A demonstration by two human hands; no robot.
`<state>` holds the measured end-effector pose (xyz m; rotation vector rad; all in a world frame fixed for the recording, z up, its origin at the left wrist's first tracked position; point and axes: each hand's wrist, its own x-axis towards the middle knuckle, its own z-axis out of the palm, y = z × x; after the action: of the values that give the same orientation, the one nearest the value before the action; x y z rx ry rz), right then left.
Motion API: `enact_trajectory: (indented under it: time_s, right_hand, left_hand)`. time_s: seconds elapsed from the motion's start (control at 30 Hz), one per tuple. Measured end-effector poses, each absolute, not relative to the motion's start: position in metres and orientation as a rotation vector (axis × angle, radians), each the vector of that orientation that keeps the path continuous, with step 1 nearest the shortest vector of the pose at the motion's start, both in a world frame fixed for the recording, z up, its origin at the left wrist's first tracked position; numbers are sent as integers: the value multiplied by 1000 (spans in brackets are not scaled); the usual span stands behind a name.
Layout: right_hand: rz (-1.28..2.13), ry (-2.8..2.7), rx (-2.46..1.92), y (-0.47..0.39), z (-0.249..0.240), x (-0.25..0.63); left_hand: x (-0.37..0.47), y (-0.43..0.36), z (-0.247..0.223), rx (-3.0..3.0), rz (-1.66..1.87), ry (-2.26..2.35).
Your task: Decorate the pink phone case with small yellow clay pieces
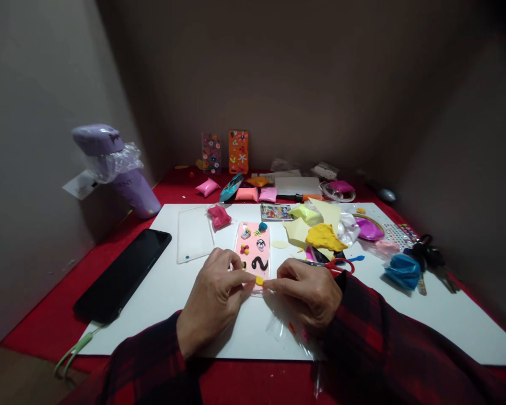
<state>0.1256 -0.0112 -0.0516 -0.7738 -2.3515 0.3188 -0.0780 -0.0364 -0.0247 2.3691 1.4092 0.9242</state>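
A pink phone case (253, 236) with several small clay decorations lies on the white board (152, 332). Near its bottom edge sits a small yellow clay piece (259, 280). My left hand (217, 292) reaches it from the left, fingers curled together and the index fingertip touching its left side. From the right, my right hand (306, 289) brings its extended index fingertip against the other side, its remaining fingers curled. Between them, the two hands pinch the yellow piece. A black curved shape (260, 263) lies on the case just above it.
Red-handled scissors (339, 266) and a yellow clay lump (325, 236) lie right of the case. A clear case (194, 239) and a black phone (124, 273) are at left. A purple bottle (130, 185) leans behind the phone. Keys (441, 270) lie far right.
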Motion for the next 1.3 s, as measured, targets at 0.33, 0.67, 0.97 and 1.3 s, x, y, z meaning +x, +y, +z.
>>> enact_trajectory:
  time_s: [0.33,0.67,0.97,1.3]
  right_hand:
    - [302,-2407,-778,-11,-49,127]
    - [299,-2345,-724,-10,-52,129]
    - [285,-2357,-698,-9,-51,128]
    - [451,-2267,-950,-7,-27,111]
  left_hand:
    - [-78,-36,-27,2375,942,1408]
    - [-79,-37,-24,2355,975,1413]
    - [-78,-37,-21,2344,953,1443]
    - [-78,-38,-21,2313,909,1483]
